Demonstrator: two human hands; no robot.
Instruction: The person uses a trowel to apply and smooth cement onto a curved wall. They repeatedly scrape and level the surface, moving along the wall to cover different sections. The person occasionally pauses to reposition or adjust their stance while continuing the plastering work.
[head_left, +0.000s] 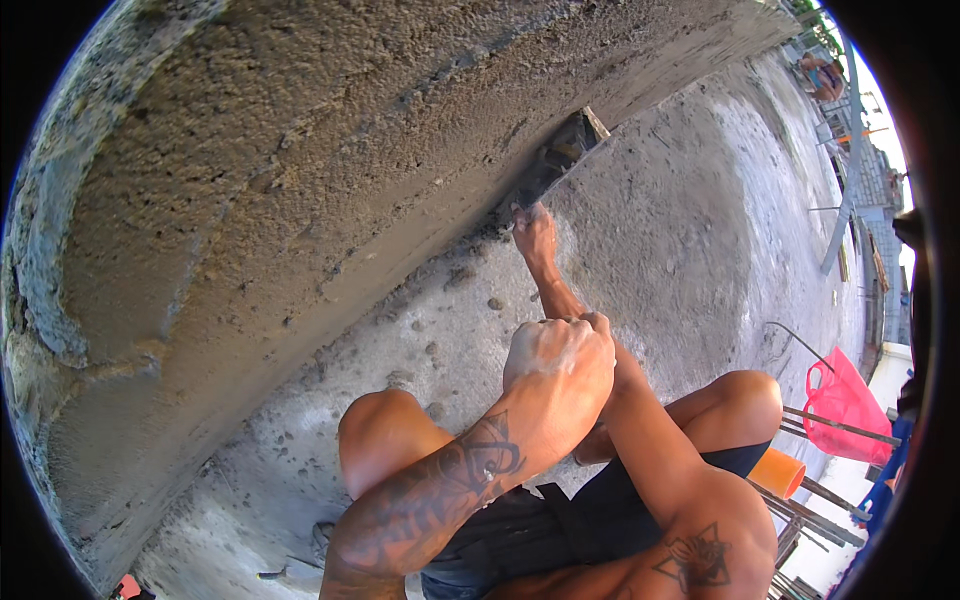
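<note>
My right hand point(534, 235) grips a dark flat metal tool point(555, 160), like a long float, lying along the lower edge of a rough, damp-looking plastered wall face point(240, 170) that runs diagonally across the upper left. My left hand point(558, 355), smeared pale on its back, is closed over my right forearm; its fingertips are partly hidden. My bent knees are on either side of my arms. Beneath me is grey concrete floor point(680, 240) with scattered lumps of mortar along the wall.
A pink plastic container point(845, 400) with a handle, an orange bucket point(778, 470) and several poles stand at the right. A long grey strip point(838, 225) runs along the far right. Another person point(822, 78) crouches at the far upper right, near block walling.
</note>
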